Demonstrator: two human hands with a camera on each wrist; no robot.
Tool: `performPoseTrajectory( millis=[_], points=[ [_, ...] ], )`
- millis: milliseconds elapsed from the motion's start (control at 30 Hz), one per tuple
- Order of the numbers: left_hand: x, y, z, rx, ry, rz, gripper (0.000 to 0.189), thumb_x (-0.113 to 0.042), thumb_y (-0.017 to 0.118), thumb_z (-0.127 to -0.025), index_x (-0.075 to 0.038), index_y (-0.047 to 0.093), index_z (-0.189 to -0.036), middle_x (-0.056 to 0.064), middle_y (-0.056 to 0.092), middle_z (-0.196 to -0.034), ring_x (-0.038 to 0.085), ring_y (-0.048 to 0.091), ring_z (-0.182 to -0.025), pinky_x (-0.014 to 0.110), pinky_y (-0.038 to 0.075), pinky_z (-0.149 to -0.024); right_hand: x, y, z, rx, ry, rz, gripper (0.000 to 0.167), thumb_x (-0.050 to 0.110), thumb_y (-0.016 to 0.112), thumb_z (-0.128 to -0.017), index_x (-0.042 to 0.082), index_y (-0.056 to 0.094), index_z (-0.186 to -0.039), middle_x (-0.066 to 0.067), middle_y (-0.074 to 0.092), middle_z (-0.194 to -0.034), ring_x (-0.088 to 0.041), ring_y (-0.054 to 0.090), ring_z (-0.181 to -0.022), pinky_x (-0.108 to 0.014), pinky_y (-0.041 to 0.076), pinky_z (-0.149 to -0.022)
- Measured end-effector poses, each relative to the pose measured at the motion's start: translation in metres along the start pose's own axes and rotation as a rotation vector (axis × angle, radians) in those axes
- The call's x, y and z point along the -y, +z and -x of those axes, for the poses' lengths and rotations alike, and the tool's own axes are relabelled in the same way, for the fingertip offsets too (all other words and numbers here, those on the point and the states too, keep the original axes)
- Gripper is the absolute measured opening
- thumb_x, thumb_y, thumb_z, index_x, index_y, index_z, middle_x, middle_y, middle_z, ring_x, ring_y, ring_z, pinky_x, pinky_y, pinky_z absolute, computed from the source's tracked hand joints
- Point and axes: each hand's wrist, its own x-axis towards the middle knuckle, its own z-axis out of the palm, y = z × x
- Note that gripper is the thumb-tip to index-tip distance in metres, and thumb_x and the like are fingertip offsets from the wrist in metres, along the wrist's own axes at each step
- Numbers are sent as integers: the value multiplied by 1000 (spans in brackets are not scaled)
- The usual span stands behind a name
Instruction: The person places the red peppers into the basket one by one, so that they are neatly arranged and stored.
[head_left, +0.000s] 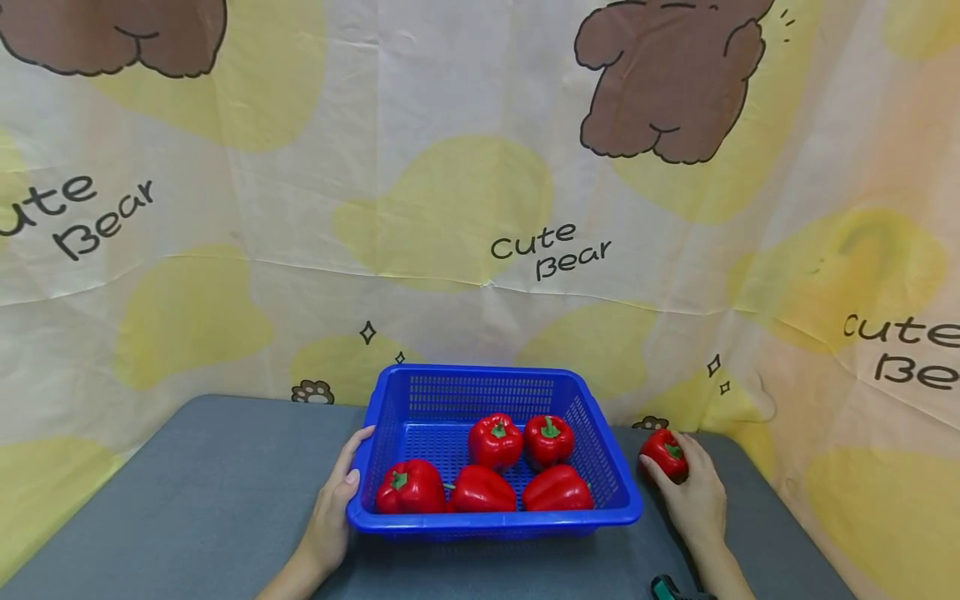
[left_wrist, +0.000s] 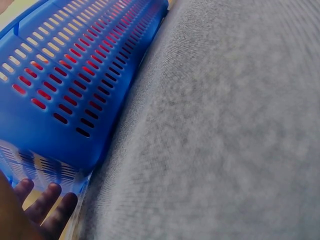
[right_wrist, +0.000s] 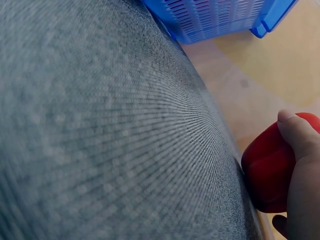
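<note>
A blue plastic basket (head_left: 495,522) stands on the grey table, with several red bell peppers inside, one of them a bell pepper (head_left: 495,442) with its green stem up. My left hand (head_left: 330,508) touches the basket's left side, thumb and a fingertip near the rim. In the left wrist view, the fingers (left_wrist: 46,202) lie fairly straight and spread against the basket's short wall. To the right of the basket, my right hand (head_left: 697,492) grips another red bell pepper (head_left: 663,454) low at the table. The right wrist view shows the thumb across that bell pepper (right_wrist: 270,175).
The grey table (head_left: 225,483) extends on both sides of the basket. Behind it hangs a cloth backdrop (head_left: 442,208) printed with bears and lettering. A dark and green object (head_left: 663,588), cut off by the frame, shows near my right wrist.
</note>
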Motion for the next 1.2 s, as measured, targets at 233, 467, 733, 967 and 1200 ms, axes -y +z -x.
performPoseTrajectory(
  millis=[233, 467, 733, 967, 1200],
  points=[
    [-1, 0, 0, 0, 3, -20, 54, -34, 26, -104, -25, 28, -157, 18, 28, -163, 48, 38, -142, 53, 53, -99, 2, -1, 1, 57, -31, 131, 74, 38, 80, -84, 11, 52, -146, -27, 53, -127, -49, 63, -97, -65, 52, -78],
    [-2, 0, 0, -4, 4, -27, 54, -34, 25, -104, -25, 28, -157, 18, 29, -163, 46, 38, -141, 55, 52, -99, 4, -2, 0, 64, -45, 138, 66, 37, 79, -84, 13, 57, -141, -26, 52, -125, -47, 64, -91, -63, 53, -72],
    [-3, 0, 1, -6, -3, -23, 53, -33, 25, -105, -25, 29, -157, 17, 31, -163, 44, 38, -141, 53, 53, -99, 6, -5, -1, 80, -8, 125, 69, 38, 86, -77, 13, 60, -136, -27, 55, -124, -49, 64, -97, -63, 54, -77],
    [-1, 0, 1, -12, -4, -14, 53, -32, 25, -105, -27, 31, -157, 14, 35, -161, 36, 41, -139, 20, 46, -95, 12, -22, -6, 213, 148, 86, 71, 54, 74, -84, 11, 58, -138, -29, 58, -122, -48, 59, -106, -61, 52, -83],
    [-1, 0, 1, -9, -3, -8, 53, -32, 25, -105, -27, 31, -157, 14, 34, -162, 38, 40, -141, 19, 45, -95, 20, -34, -13, 243, 180, 103, 74, 60, 71, -84, 11, 59, -138, -27, 59, -123, -45, 58, -106, -59, 53, -81]
  ],
)
